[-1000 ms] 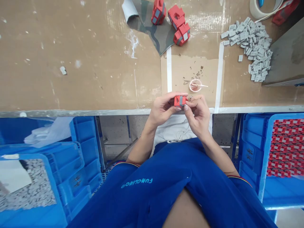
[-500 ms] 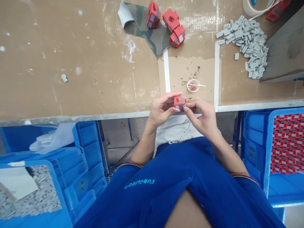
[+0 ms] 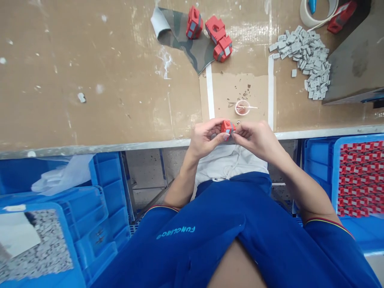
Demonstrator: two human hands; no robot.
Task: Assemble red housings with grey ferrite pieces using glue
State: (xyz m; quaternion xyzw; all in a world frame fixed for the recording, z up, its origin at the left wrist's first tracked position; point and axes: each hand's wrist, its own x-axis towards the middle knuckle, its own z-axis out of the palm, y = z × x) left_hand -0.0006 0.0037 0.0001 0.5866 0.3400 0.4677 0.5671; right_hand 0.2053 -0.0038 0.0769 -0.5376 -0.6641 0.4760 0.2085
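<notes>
A small red block with a grey band (image 3: 227,127) is held over the table's front edge. My left hand (image 3: 205,138) grips it from the left, thumb and fingers closed round it. On the other side my right hand (image 3: 253,138) has its thumb and fingertips pressed together at the block's right end; whether they also pinch a small part cannot be made out. Just beyond the hands stands a small round cup of reddish-brown stuff (image 3: 241,108) with a white stick across it. Further back, red pieces (image 3: 215,29) lie on and beside a camouflage cloth (image 3: 195,52).
A heap of small grey tiles (image 3: 313,60) lies at the right, beside a grey box (image 3: 357,60) and a tape roll (image 3: 306,16). Below the table edge are blue crates, one with rows of red parts (image 3: 360,176), another with grey pieces (image 3: 48,248).
My right forearm and elbow have swung outward to the right, and the right hand has turned at the block. The block is tilted a little differently in my left hand. The view has shifted slightly.
</notes>
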